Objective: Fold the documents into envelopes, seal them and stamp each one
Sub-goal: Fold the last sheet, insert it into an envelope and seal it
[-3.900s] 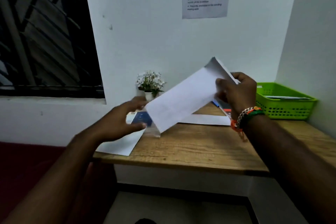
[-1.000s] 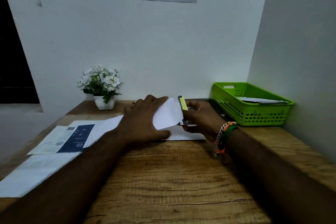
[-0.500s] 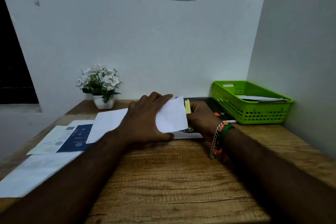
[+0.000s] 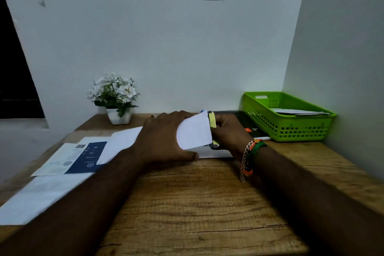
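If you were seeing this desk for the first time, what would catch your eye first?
Probably the bright green plastic basket at the desk's back right corner, with papers inside. Next, at centre, the left hand presses on a white paper envelope while the right hand holds a yellow-and-grey stick at its edge.

Dim, soft, wide-angle edge distortion.

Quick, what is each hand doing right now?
Left hand: open, pressing flat on the envelope.
Right hand: gripping a yellow-and-grey tool at the envelope's edge.
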The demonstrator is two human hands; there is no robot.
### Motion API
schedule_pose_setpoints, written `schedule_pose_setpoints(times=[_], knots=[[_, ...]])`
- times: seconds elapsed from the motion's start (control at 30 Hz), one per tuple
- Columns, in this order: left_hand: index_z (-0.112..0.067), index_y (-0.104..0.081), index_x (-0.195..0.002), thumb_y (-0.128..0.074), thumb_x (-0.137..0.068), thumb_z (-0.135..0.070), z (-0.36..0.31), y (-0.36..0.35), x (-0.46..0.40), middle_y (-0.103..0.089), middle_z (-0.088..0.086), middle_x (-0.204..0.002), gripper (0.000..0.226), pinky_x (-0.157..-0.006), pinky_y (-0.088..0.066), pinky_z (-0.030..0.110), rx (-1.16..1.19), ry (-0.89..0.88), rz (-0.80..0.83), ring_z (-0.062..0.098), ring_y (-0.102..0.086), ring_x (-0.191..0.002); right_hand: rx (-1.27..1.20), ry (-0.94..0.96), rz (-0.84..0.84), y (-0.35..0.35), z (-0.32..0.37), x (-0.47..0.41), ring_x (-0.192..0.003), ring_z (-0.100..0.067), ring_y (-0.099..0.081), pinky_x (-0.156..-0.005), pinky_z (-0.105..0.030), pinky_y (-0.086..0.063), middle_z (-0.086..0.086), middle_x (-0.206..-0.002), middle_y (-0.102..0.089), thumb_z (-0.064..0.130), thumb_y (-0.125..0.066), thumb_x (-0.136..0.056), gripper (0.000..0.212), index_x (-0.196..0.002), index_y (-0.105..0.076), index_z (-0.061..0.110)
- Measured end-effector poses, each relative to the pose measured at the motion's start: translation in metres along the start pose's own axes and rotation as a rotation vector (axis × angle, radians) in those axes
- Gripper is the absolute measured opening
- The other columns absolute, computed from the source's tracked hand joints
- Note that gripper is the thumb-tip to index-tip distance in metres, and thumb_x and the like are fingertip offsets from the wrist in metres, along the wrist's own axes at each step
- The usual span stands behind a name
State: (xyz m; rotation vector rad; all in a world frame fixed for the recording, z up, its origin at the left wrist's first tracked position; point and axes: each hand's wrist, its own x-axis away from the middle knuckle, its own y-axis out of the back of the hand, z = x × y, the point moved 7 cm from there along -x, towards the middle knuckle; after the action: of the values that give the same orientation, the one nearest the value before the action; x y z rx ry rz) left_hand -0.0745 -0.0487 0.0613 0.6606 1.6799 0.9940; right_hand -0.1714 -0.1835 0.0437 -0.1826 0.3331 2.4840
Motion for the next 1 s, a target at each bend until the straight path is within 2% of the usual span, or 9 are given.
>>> schedule_pose_setpoints(times=[0.07,0.17,0.27,0.4,0.6,0.7,0.83,0.93,1.0], knots=[[-0.048,-0.042,-0.136,-0.073,-0.054,-0.080,0.003,0.003,-0.001,-0.059,-0.023,-0.127,0.094,-0.097,-0.047,0.041,0.019,0.005,-0.012,0.007,-0.057,-0.112,0.096,0.004,0.014,0.000,0.000,0.000,-0.046,-0.011,-0.061,-0.045,-0.022,-0.046,0.002,-0.054,-0.066,0.011,-0.072,-0.090,0.006,-0.086,-0.077,0.009],[-0.051,-0.042,-0.135,-0.073,-0.051,-0.082,0.009,0.005,-0.002,-0.059,-0.025,-0.127,0.096,-0.096,-0.050,0.042,0.056,0.021,0.000,0.006,-0.057,-0.113,0.176,-0.001,-0.041,0.007,-0.001,-0.001,-0.052,-0.022,-0.060,-0.046,-0.025,-0.045,-0.007,-0.056,-0.065,0.008,-0.076,-0.085,0.022,-0.065,-0.068,0.015],[-0.051,-0.040,-0.139,-0.074,-0.050,-0.084,0.010,0.005,0.000,-0.055,-0.028,-0.134,0.101,-0.101,-0.047,0.042,0.069,0.012,0.021,0.004,-0.054,-0.119,0.095,-0.045,-0.047,0.008,-0.003,-0.002,-0.046,-0.020,-0.053,-0.043,-0.022,-0.040,-0.011,-0.057,-0.059,0.007,-0.076,-0.084,0.023,-0.065,-0.062,0.009],[-0.050,-0.036,-0.143,-0.075,-0.052,-0.085,0.009,0.005,0.001,-0.051,-0.027,-0.138,0.105,-0.102,-0.045,0.039,0.049,0.023,0.064,0.004,-0.051,-0.121,-0.069,-0.104,-0.034,0.011,-0.006,-0.002,-0.037,-0.010,-0.041,-0.043,-0.018,-0.036,0.002,-0.046,-0.050,0.006,-0.073,-0.084,0.032,-0.057,-0.058,0.015],[-0.049,-0.036,-0.141,-0.075,-0.053,-0.086,0.011,0.001,0.001,-0.050,-0.022,-0.137,0.104,-0.100,-0.044,0.040,0.020,0.040,0.087,0.007,-0.048,-0.118,-0.033,-0.071,-0.021,0.010,-0.007,-0.004,-0.047,-0.012,-0.052,-0.047,-0.021,-0.044,-0.001,-0.054,-0.059,0.014,-0.076,-0.083,0.026,-0.062,-0.062,0.017],[-0.049,-0.040,-0.135,-0.077,-0.051,-0.084,0.014,0.002,-0.001,-0.053,-0.024,-0.129,0.099,-0.098,-0.047,0.041,0.057,0.044,0.052,0.006,-0.051,-0.114,-0.036,-0.059,-0.035,0.012,-0.007,-0.007,-0.049,-0.014,-0.054,-0.047,-0.021,-0.043,-0.003,-0.056,-0.060,0.011,-0.076,-0.083,0.029,-0.060,-0.060,0.017],[-0.051,-0.044,-0.129,-0.076,-0.044,-0.086,0.023,0.001,-0.003,-0.057,-0.027,-0.123,0.097,-0.093,-0.052,0.041,0.108,0.068,0.033,0.004,-0.056,-0.109,0.232,0.038,0.001,0.010,-0.007,-0.010,-0.062,-0.019,-0.058,-0.051,-0.026,-0.044,-0.011,-0.069,-0.065,0.020,-0.078,-0.081,0.020,-0.071,-0.064,0.010],[-0.050,-0.043,-0.132,-0.074,-0.043,-0.090,0.029,0.000,-0.002,-0.056,-0.028,-0.127,0.102,-0.096,-0.050,0.041,0.089,0.065,0.045,0.004,-0.055,-0.113,0.425,0.083,-0.027,0.017,-0.008,-0.016,-0.067,-0.012,-0.059,-0.065,-0.030,-0.047,0.000,-0.075,-0.069,0.043,-0.076,-0.080,0.031,-0.082,-0.069,0.013],[-0.050,-0.043,-0.133,-0.074,-0.042,-0.090,0.033,0.003,-0.003,-0.054,-0.028,-0.128,0.104,-0.097,-0.049,0.041,0.081,0.059,0.039,0.004,-0.054,-0.115,0.596,0.083,-0.024,0.025,-0.009,-0.018,-0.072,-0.008,-0.059,-0.064,-0.027,-0.043,0.007,-0.080,-0.067,0.054,-0.064,-0.089,0.034,-0.086,-0.067,0.020]])
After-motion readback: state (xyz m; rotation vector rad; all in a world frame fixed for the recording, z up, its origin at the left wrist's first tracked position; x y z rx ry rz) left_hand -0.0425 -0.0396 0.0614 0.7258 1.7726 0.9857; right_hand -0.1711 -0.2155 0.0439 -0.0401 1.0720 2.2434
